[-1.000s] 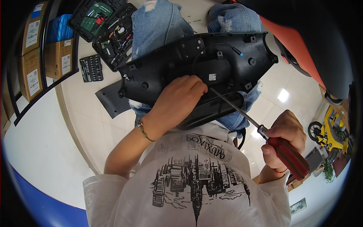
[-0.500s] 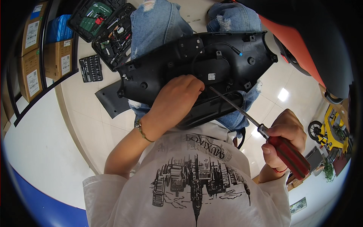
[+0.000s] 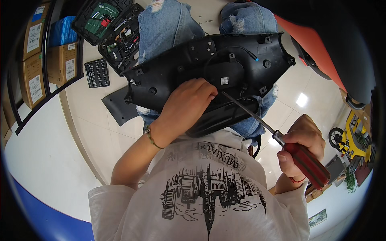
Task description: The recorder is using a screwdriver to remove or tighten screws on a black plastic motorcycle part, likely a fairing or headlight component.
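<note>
screwdriver (image 3: 278, 137) — handle wrapped in grip of right hand (image 3: 303, 140); black panel (image 3: 193, 68) — across jeans (image 3: 167, 34), tip over it, contact unclear; left hand (image 3: 191, 98) — over panel, grip hidden, state indiscernible; change — barely any this past second, suggesting steady work at one spot

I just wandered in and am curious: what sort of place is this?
Probably a vehicle repair workshop: an open black plastic toolbox lies on the pale tiled floor, a yellow black-wheeled machine appears at the right, and the person's right hand points a red-handled metal screwdriver at a curved black plastic panel.
</note>
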Tool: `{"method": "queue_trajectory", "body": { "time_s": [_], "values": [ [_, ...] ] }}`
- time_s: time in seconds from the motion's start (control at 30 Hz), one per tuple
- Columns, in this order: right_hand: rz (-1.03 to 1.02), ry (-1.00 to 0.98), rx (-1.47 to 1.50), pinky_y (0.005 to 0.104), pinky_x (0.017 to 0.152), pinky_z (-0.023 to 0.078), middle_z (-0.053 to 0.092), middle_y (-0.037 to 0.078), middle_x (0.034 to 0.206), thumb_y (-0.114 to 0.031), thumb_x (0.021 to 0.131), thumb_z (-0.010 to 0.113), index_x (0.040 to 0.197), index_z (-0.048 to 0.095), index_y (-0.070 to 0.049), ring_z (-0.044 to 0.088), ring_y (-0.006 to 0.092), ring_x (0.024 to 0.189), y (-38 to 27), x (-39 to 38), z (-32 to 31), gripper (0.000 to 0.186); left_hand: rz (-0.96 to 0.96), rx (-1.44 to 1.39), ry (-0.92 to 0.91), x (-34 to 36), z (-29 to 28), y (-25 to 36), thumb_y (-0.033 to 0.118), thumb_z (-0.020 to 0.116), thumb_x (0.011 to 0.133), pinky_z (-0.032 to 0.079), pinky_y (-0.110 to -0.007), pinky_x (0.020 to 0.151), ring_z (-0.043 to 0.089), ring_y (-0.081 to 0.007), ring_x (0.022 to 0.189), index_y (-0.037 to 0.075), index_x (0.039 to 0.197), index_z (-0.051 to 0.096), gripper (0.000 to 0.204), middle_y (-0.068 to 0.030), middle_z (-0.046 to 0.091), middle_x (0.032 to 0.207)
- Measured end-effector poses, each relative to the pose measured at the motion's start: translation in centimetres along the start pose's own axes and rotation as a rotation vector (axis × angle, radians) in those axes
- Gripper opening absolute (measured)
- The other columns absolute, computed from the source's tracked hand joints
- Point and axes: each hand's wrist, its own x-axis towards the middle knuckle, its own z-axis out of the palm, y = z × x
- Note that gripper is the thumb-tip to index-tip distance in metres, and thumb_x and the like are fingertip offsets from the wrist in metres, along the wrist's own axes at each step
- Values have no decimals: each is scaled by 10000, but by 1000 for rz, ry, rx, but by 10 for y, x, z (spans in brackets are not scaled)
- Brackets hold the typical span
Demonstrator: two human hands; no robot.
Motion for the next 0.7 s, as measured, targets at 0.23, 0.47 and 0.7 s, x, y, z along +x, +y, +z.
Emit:
{"method": "queue_trajectory", "body": {
  "time_s": [0.23, 0.47, 0.7],
  "values": [
    [-18, 0, -3, 284, 490, 349, 519, -12, 539, -186, 641, 826, 829, 659, -79, 488, 140, 479, 2, 0, 1, 273, -38, -32, -13, 1, 3, -2, 74, 681, 862, 515, -399, 786, 645, -294, 884, 42, 934, 651, 85, -92, 657, 927],
    [-8, -8, 2, 288, 489, 351, 517, -12, 534, -180, 638, 820, 831, 656, -80, 489, 143, 474, 2, 2, 2, 272, -24, 13, -11, 0, 1, -1, 88, 674, 873, 510, -402, 791, 642, -298, 888, 44, 951, 648, 94, -91, 657, 934],
    [-22, -11, -1, 291, 487, 345, 512, -12, 529, -193, 646, 826, 834, 653, -77, 482, 147, 469, 3, 4, 1, 280, -28, 32, -6, 0, 1, 1, 90, 669, 884, 504, -409, 775, 631, -306, 870, 45, 957, 639, 91, -96, 635, 900]
  ]
}}
